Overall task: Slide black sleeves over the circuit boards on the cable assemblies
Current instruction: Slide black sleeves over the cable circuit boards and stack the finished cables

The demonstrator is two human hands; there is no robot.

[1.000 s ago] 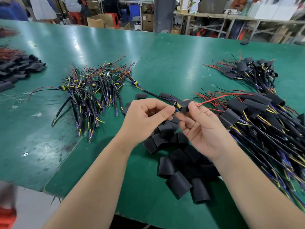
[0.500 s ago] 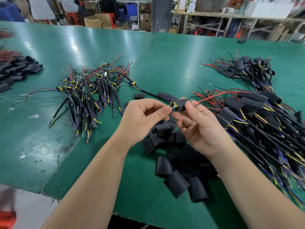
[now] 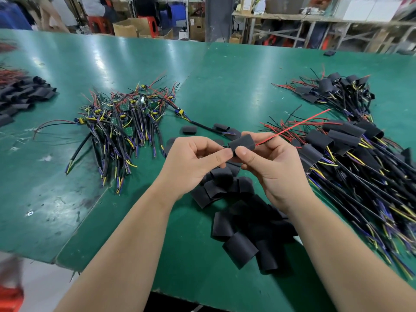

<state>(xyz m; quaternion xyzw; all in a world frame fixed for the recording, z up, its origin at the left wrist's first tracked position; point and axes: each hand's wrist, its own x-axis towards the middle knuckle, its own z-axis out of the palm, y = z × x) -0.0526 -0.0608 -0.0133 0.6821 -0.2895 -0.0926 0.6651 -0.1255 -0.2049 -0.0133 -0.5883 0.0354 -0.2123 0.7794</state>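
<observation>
My right hand (image 3: 273,170) pinches a black sleeve (image 3: 243,142) that sits over the board of one cable assembly; its red wire (image 3: 297,126) sticks out up and to the right. My left hand (image 3: 191,162) pinches the cable at the sleeve's left end, thumb against the right thumb. The board itself is hidden inside the sleeve. The black cable (image 3: 202,127) trails left toward a pile of bare assemblies (image 3: 121,118) with green boards. Loose black sleeves (image 3: 238,224) lie under and below my hands. Sleeved assemblies (image 3: 351,154) are heaped at the right.
A second heap of sleeved assemblies (image 3: 333,91) lies at the far right. More black sleeves (image 3: 24,95) sit at the left edge of the green table (image 3: 225,82). The table's near edge runs just below my forearms. Shelving, boxes and stools stand beyond the table.
The sleeve has slid further left over the board, so the yellow and blue part at its left end no longer shows. Both hands have stayed close together above the loose sleeves.
</observation>
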